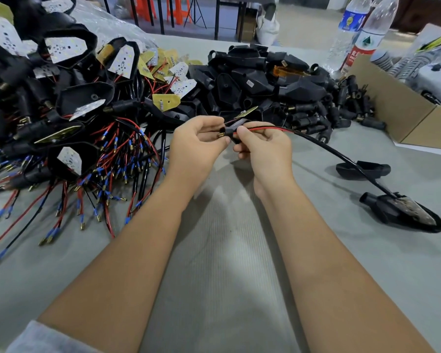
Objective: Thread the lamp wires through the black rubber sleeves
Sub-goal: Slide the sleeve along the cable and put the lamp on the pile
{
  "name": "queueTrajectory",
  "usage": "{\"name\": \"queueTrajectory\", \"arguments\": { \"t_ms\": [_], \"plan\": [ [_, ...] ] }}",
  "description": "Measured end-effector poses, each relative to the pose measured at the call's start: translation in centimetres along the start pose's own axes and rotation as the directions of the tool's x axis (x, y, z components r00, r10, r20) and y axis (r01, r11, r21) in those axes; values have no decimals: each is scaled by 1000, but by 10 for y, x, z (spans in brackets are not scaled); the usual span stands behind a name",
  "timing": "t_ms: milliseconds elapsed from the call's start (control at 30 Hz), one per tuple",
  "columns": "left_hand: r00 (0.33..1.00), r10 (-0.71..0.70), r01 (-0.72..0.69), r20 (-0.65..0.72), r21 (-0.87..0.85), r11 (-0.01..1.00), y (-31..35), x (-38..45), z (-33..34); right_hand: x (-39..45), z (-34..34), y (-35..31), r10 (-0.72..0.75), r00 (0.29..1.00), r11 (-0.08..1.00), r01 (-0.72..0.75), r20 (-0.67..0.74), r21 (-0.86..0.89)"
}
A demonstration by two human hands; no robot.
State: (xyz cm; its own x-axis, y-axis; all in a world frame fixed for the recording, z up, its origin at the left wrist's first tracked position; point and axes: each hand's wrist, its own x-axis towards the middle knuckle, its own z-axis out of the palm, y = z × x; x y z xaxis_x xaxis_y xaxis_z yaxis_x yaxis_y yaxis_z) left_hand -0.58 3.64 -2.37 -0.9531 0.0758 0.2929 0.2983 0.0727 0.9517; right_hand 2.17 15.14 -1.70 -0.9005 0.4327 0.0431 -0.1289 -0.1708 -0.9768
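Grey ribbed matting covers the table; a heap of wired lamp assemblies lies to the left, a pile of empty black housings sits behind the hands, and a cardboard box and water bottles stand at the right. Both hands meet above the mat, just in front of the pile; the left hand pinches a black rubber sleeve, its fingers curled round it, with a brass terminal showing at the sleeve's left mouth; the right hand pinches the red-and-black lamp wires just right of the sleeve, thumb and forefinger closed on them. The wires run rightward and down along a black cable to a lamp head resting on the mat; sleeve and wire lie on one left-right axis, so the feed looks set to go leftward, the right hand being the nearer to push.
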Motion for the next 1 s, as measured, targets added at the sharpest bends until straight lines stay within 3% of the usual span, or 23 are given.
{"name": "queueTrajectory", "arguments": {
  "t_ms": [200,300,433,733,833,1000],
  "plan": [
    [998,-67,65,-11,-90,994,-1,1,-2,1,1,-6,91,996,987,-90,0,132],
    [996,-84,84,6,-149,985,0,2,-3,0,2,-4,73,996,997,-71,-44,30],
    [988,-153,154,32,-362,919,1,1,-3,-3,2,-2,29,994,980,-49,-103,-192],
    [992,-119,125,39,-218,968,0,0,-5,-3,4,1,-40,999,975,31,-36,-220],
    [993,-120,114,-14,-223,968,-3,0,-4,-3,4,-1,1,1000,994,-3,-15,-113],
    [977,-182,153,-110,-234,960,-11,6,-8,4,-5,-6,166,978,939,-119,-122,322]
  ]
}}
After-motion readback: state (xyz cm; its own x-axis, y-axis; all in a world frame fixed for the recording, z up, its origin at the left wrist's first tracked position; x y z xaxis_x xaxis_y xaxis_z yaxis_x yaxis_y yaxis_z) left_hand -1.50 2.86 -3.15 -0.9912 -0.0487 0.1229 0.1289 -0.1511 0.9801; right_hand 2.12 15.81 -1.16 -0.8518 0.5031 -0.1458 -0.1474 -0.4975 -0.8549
